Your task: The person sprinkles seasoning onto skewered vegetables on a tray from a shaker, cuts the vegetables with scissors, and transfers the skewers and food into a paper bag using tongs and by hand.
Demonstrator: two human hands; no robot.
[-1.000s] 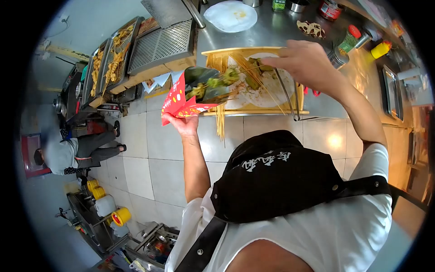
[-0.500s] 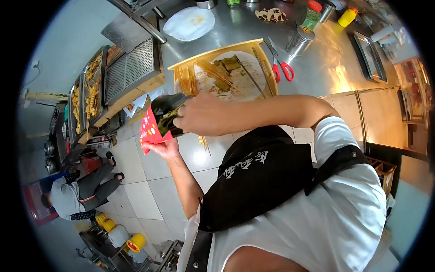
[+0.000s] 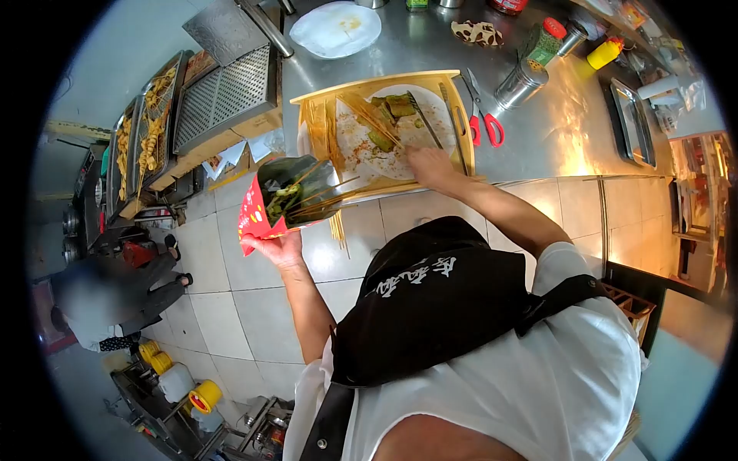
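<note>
My left hand (image 3: 278, 250) grips a red paper bag (image 3: 252, 211) from below, tilted with its mouth toward the tray. Inside its dark lining are green leafy pieces (image 3: 281, 198), and several thin sticks poke out to the right. My right hand (image 3: 433, 166) is down at the wooden tray (image 3: 377, 79), its bent fingers closed at the near ends of bamboo skewers (image 3: 367, 114); the fingertips are partly hidden. Flat green-brown food pieces (image 3: 396, 107) lie beside these skewers on stained white paper (image 3: 357, 157). Tongs (image 3: 427, 121) rest along the tray's right side.
Red-handled scissors (image 3: 490, 127) lie right of the tray, near a metal shaker (image 3: 523, 83) and a seasoning jar (image 3: 544, 42). A white plate (image 3: 336, 29) stands behind. Racks of fried skewers (image 3: 154, 131) are at left. Another person (image 3: 115, 296) is at the lower left.
My right hand has left the bag's mouth and moved right, down onto the tray. The bag's contents and protruding sticks now show. My left hand keeps holding the bag.
</note>
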